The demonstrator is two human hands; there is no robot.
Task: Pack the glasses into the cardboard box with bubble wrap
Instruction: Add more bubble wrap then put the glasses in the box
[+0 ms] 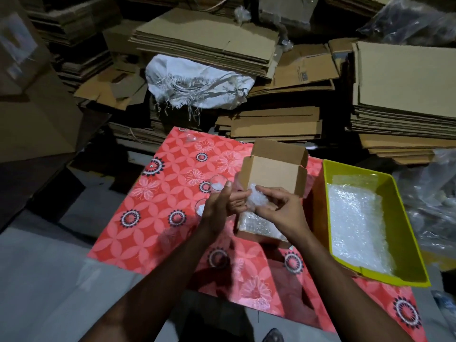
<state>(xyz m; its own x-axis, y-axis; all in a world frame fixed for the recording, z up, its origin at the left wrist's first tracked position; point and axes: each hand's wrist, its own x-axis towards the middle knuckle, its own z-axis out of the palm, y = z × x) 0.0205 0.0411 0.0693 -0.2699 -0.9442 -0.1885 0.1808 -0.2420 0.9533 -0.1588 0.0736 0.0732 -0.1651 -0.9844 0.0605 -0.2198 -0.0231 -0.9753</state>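
Head view, the only one. My left hand point(218, 203) and my right hand point(276, 206) meet over the near end of the small open brown cardboard box point(271, 169), which sits on the red flower-patterned tabletop point(160, 193). Between them is a crumpled wad of clear bubble wrap point(256, 199). My right hand pinches it with curled fingers; my left hand supports it from the side, palm inward and thumb raised, its fingers partly hidden. I cannot confirm whether a glass sits inside the wad.

The box flaps stand open and its floor already carries a bubble wrap lining sheet point(259, 224). Two clear drinking glasses point(217, 186) appear to stand just left of my left hand, each apparently stuffed with white wrap. They are faint, and the count is uncertain.

Risks, as I judge them:
- The glasses are nearly invisible against the pattern and sit close to my left wrist. A careless sweep could knock them over.
- The wad is held loosely by fingertips. It could unroll as I lower it, leaving glass unprotected.
- The box is light and unsecured. Pressing in at its near edge could tip or slide it.

The yellow-green plastic tray point(330, 183) holding spare bubble wrap stands just right of the box.
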